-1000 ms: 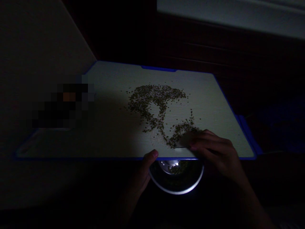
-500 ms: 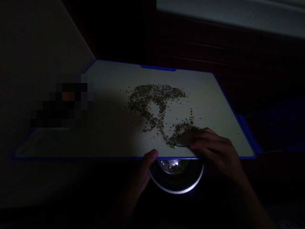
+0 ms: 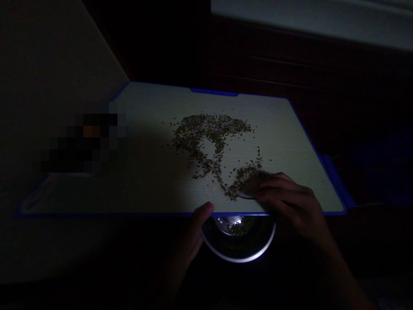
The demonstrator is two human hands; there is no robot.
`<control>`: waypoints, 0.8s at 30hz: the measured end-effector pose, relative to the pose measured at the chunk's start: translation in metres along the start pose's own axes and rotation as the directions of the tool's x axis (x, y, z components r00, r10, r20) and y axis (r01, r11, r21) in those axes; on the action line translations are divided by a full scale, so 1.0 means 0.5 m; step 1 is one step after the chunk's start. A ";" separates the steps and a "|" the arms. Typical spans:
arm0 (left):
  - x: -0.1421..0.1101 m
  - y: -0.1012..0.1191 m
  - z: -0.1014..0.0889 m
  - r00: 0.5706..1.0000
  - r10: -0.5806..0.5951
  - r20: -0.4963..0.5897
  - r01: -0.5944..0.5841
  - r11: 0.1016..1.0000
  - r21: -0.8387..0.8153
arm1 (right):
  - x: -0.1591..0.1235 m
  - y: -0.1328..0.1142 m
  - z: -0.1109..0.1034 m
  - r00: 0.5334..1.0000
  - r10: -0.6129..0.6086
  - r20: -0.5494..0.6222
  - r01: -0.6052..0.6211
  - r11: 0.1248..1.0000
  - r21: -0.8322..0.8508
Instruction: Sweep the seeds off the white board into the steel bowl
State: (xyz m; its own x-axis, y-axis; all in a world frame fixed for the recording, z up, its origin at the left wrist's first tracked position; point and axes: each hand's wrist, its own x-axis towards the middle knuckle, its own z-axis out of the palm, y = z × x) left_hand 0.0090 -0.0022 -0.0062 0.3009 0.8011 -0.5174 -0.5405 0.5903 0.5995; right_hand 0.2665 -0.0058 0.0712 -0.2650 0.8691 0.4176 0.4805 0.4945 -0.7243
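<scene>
Small greenish-brown seeds lie scattered over a pale tabletop with a blue rim, in a patch trailing toward the near edge. My right hand is closed on a thin, flat piece with a curved pale edge, which rests on the tabletop against the nearer seeds; its kind is unclear. My left hand has its thumb over the near table edge. Its fingers, mostly hidden, are below at the left side of a shiny metal bowl. The bowl sits under the edge with more seeds inside.
A blurred-out dark object with an orange spot stands at the table's left end. A pale wall rises at the left, dark panelling behind. A light ledge runs along the upper right. The room is very dim.
The flat piece in my right hand has tilted slightly, its edge now looking more curved. Hands, seeds and bowl stay practically in place.
</scene>
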 end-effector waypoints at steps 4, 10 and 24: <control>0.000 0.002 -0.001 1.000 -0.020 -0.009 0.020 1.000 0.000 | 0.001 -0.002 -0.001 1.000 -0.003 -0.001 0.003 1.000 0.007; -0.004 0.001 0.001 1.000 0.000 -0.011 -0.001 1.000 -0.023 | -0.006 0.002 -0.002 0.999 0.033 -0.034 -0.031 0.999 0.044; -0.012 0.007 0.014 0.999 0.016 -0.050 -0.016 1.000 0.010 | -0.004 -0.002 0.004 0.990 0.076 -0.117 -0.071 0.996 0.046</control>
State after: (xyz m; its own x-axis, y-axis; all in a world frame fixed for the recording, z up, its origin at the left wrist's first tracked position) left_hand 0.0108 -0.0042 0.0030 0.2525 0.8045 -0.5377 -0.5374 0.5787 0.6135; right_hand 0.2650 -0.0083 0.0701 -0.1282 0.8972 0.4227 0.4594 0.4314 -0.7764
